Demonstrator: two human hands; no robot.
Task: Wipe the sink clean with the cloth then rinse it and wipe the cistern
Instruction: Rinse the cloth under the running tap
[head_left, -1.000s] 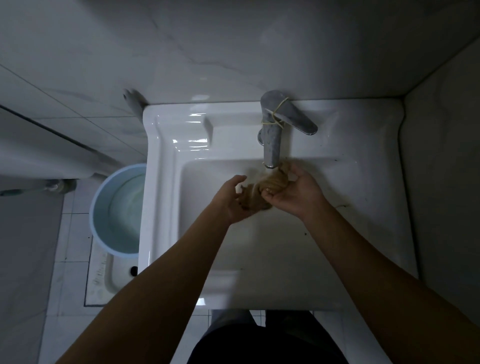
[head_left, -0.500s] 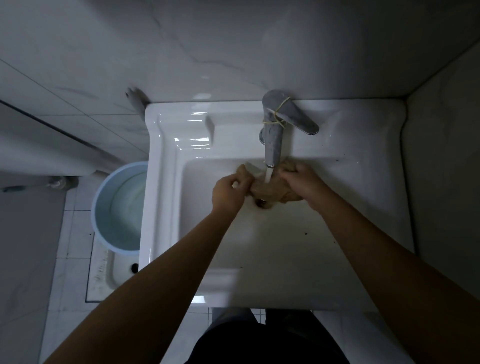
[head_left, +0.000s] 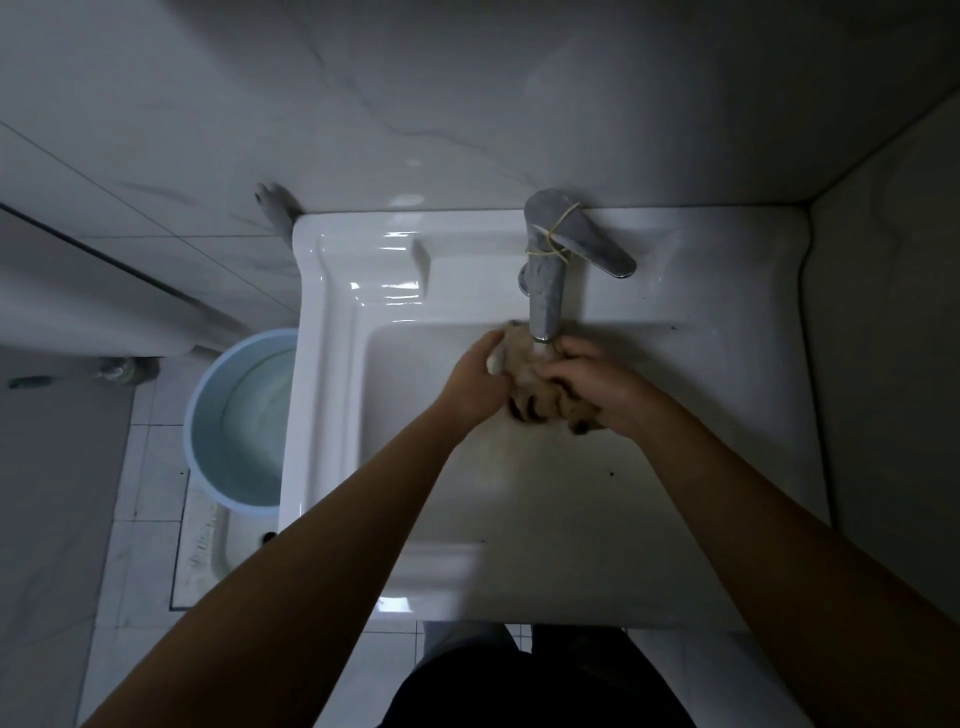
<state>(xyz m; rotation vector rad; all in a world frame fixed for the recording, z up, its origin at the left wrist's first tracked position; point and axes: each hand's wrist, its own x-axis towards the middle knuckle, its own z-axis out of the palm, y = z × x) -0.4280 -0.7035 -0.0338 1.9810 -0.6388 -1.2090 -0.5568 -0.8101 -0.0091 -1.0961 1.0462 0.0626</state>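
Observation:
A brown cloth (head_left: 535, 387) is bunched up under the spout of the metal tap (head_left: 548, 270), inside the white sink (head_left: 332, 395). My left hand (head_left: 475, 382) grips the cloth's left side and my right hand (head_left: 597, 384) grips its right side. Both hands press together over the basin's back part. A thin stream of water falls from the spout onto the cloth. A yellow rubber band is wound round the tap. The cistern is a white shape (head_left: 78, 312) at the far left, mostly out of view.
A light blue bucket (head_left: 208, 415) with water stands on the floor left of the sink. A squat pan (head_left: 208, 551) lies on the tiled floor below it. Walls close in behind and to the right of the sink.
The hands have rubbed the cloth under the tap, shifting it slightly back and up toward the spout, and the cloth now hangs lower on the right side.

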